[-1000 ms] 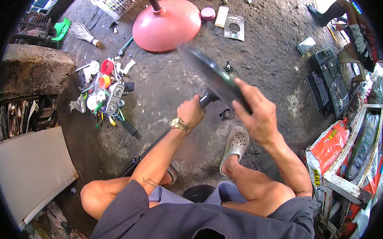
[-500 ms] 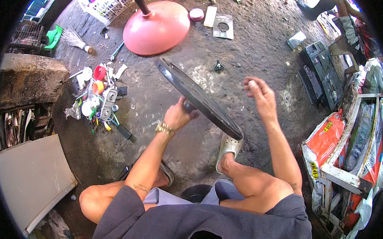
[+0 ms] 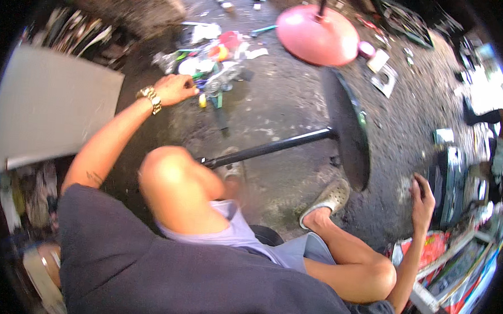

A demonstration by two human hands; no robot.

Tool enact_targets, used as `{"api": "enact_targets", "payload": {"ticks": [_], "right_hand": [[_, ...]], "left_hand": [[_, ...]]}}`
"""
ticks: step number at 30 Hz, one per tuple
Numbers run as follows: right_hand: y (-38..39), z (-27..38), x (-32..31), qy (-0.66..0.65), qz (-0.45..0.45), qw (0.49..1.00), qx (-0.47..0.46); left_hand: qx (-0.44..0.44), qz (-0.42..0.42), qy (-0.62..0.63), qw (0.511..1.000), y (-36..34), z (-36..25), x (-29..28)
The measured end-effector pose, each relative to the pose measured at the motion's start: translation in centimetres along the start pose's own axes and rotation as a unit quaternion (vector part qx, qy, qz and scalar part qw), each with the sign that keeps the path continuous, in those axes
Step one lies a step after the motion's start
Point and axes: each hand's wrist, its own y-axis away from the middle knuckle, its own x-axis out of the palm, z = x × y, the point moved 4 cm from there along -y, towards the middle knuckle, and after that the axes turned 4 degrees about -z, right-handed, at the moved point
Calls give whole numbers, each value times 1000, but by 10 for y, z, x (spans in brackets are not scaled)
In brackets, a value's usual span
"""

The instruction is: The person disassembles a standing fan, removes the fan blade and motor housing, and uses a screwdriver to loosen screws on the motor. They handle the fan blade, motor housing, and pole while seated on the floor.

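Observation:
A black pole [image 3: 269,141] slopes across the floor from beside my legs to a round black base [image 3: 345,130], which is tilted on its edge. My left hand [image 3: 176,89], gold watch at the wrist, hangs over a pile of small odds and ends [image 3: 222,60], fingers bent but apart, with no held item visible; whether it touches the pile I cannot tell. My right hand [image 3: 421,201] is open and loosely curved at the right, a little way from the black base, holding nothing.
A pink round base [image 3: 318,39] with a dark pole stands behind. A beige panel [image 3: 54,109] is at the left, a black case [image 3: 451,182] and a metal frame with red sacks [image 3: 427,249] at the right. Another person's leg [image 3: 483,116] shows at the right edge.
The view has swung left. My left hand has let go of the black pole and moved toward the pile; my right hand has left the base and dropped away rightward.

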Motion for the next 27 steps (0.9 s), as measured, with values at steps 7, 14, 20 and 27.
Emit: {"api": "enact_targets", "payload": {"ticks": [7,14,20,27], "right_hand": [[-13,85,48,-10,183,983,-12],[5,116,132,25,58,997,-44],[22,75,161,84,-151,985,-26],[11,30,137,36,-214,975,-46]], "left_hand": [[-373,-29,764,526,195,-9,279],[-354,-199,909,90,193,-44,407],[-333,-361,869,-54,140,12,408],[-273,-345,896,-55,148,1,329]]}}
